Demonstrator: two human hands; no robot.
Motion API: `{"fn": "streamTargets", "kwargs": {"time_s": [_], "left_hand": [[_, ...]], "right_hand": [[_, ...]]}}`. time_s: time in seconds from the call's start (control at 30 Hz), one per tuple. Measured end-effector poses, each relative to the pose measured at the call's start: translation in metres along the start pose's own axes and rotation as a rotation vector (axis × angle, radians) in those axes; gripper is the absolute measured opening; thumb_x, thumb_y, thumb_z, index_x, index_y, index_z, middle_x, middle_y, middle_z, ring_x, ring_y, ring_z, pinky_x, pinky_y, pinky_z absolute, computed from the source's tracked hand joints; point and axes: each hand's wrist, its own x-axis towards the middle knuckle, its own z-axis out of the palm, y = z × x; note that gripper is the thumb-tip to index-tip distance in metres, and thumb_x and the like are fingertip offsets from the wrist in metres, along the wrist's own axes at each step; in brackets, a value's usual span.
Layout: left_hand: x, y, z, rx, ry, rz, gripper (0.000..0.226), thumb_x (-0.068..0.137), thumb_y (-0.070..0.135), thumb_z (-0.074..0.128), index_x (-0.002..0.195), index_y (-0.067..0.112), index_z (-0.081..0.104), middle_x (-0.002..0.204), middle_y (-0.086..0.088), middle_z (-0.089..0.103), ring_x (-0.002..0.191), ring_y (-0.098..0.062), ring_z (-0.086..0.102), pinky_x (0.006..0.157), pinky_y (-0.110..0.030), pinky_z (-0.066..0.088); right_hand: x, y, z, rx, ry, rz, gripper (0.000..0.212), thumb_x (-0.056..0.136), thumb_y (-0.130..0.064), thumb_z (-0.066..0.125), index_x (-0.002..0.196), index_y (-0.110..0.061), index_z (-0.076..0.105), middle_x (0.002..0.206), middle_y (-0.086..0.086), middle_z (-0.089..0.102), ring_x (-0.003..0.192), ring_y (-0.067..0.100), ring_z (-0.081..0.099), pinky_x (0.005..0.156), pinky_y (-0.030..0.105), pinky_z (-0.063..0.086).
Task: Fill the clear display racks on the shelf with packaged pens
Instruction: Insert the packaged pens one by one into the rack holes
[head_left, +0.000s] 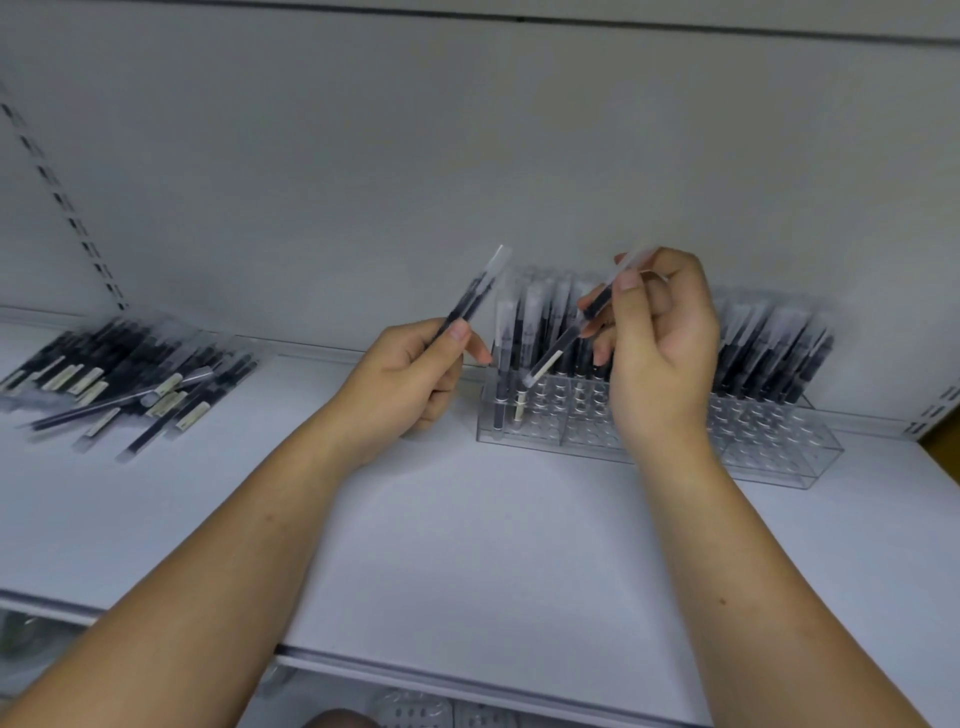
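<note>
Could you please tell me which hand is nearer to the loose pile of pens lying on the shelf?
The left hand, holding a pen, is right of the pile; the right hand, holding another pen, is farther right, at the rack.

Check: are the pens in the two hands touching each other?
Apart. Head view: the left pen and right pen show a clear gap, racked pens visible between them.

Bare forearms (249, 519), short-nailed fingers (453, 336)
</note>
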Motion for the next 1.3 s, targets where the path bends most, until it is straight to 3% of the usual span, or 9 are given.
{"fn": "streamTargets", "kwargs": {"time_s": [0.13,0.33,0.43,0.63,0.87,0.97,1.07,1.17,1.3], "left_hand": [[0.001,0.000,0.000,0.028,0.031,0.007,0.036,0.113,0.030,0.038,0.099,0.010,0.064,0.061,0.007,0.024,0.048,-0.014,0.018,0.051,-0.026,0.012],[0.003,0.003,0.001,-0.007,0.084,0.022,0.027,0.114,0.028,0.036,0.112,0.010,0.056,0.064,0.002,0.022,0.046,-0.011,0.017,0.046,-0.019,0.018],[0.003,0.004,0.001,-0.030,0.088,0.028,0.024,0.114,0.028,0.035,0.112,0.011,0.053,0.065,0.000,0.023,0.045,-0.010,0.017,0.045,-0.017,0.019],[0.005,0.001,0.001,-0.015,0.100,0.044,0.028,0.114,0.026,0.035,0.100,0.014,0.056,0.065,-0.001,0.021,0.045,-0.012,0.017,0.048,-0.019,0.018],[0.005,0.000,0.001,-0.042,0.103,0.050,0.033,0.114,0.024,0.038,0.092,0.011,0.060,0.066,-0.004,0.020,0.047,-0.013,0.017,0.048,-0.021,0.016],[0.004,0.000,0.000,-0.077,0.070,0.069,0.034,0.113,0.025,0.041,0.089,0.012,0.063,0.068,-0.009,0.019,0.049,-0.013,0.018,0.049,-0.022,0.016],[0.002,0.000,-0.001,-0.113,0.018,0.092,0.033,0.107,0.030,0.046,0.089,0.011,0.066,0.064,-0.003,0.027,0.050,-0.014,0.020,0.048,-0.023,0.018],[0.000,0.000,-0.001,-0.108,-0.040,0.098,0.033,0.104,0.031,0.049,0.089,0.015,0.073,0.064,-0.005,0.028,0.052,-0.015,0.021,0.049,-0.025,0.019],[-0.001,-0.001,0.000,-0.081,-0.102,0.090,0.032,0.102,0.030,0.051,0.090,0.021,0.079,0.064,-0.006,0.028,0.053,-0.015,0.023,0.050,-0.024,0.022]], "right_hand": [[-0.003,0.004,0.001,-0.089,-0.097,-0.012,0.015,0.105,-0.006,0.050,0.104,-0.020,0.053,0.084,0.022,0.064,0.067,0.019,0.062,0.061,0.019,0.048],[-0.008,0.011,0.003,-0.205,-0.210,0.001,0.013,0.103,-0.013,0.056,0.104,-0.026,0.056,0.083,-0.001,0.068,0.080,0.020,0.069,0.071,0.035,0.055],[-0.011,0.014,0.004,-0.271,-0.267,0.019,0.006,0.101,-0.017,0.060,0.101,-0.023,0.058,0.080,-0.003,0.068,0.078,0.022,0.068,0.073,0.043,0.057],[-0.013,0.014,0.005,-0.357,-0.319,0.061,0.002,0.097,-0.011,0.068,0.097,-0.012,0.066,0.080,-0.012,0.064,0.070,0.002,0.057,0.065,0.012,0.040],[-0.014,0.011,0.005,-0.367,-0.301,0.078,0.005,0.092,-0.010,0.072,0.097,-0.010,0.070,0.081,-0.007,0.069,0.068,0.001,0.057,0.063,0.009,0.040],[-0.011,0.011,0.005,-0.323,-0.257,0.069,0.007,0.093,-0.015,0.073,0.098,-0.017,0.069,0.083,-0.008,0.068,0.071,0.005,0.059,0.064,0.015,0.043],[-0.010,0.006,0.004,-0.237,-0.214,0.051,0.012,0.093,-0.015,0.072,0.099,-0.026,0.069,0.087,0.000,0.069,0.079,0.018,0.064,0.067,0.031,0.052],[-0.010,0.001,0.005,-0.175,-0.236,0.034,0.012,0.092,-0.016,0.073,0.102,-0.024,0.074,0.092,0.009,0.070,0.084,0.027,0.064,0.075,0.043,0.053],[-0.010,0.001,0.006,-0.124,-0.307,0.027,0.012,0.092,-0.016,0.075,0.102,-0.021,0.077,0.096,0.017,0.068,0.087,0.042,0.062,0.074,0.055,0.052]]}}
